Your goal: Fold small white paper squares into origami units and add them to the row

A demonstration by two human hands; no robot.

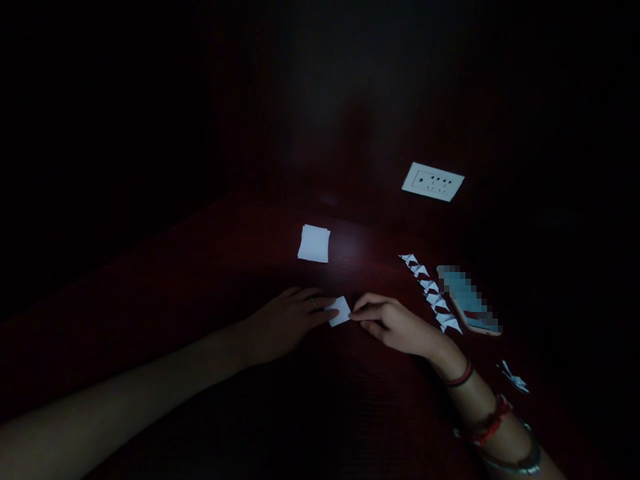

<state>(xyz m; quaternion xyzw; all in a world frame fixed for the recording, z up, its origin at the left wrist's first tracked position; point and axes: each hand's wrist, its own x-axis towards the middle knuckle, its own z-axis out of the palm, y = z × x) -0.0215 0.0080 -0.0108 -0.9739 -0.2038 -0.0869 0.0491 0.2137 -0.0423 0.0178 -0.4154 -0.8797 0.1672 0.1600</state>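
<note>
A row of folded bits (431,291) lay by the phone (469,300). A stack (314,243) looked not yet folded, so the work seemed partway done. The paper (341,311) lay on the table (200,280). The left hand (285,323) pressed it with flat fingers. The right hand (393,327) pinched its edge.

The left hand (285,323) covers a corner of the small paper (341,311), and the phone (470,301) screen is blurred.
</note>
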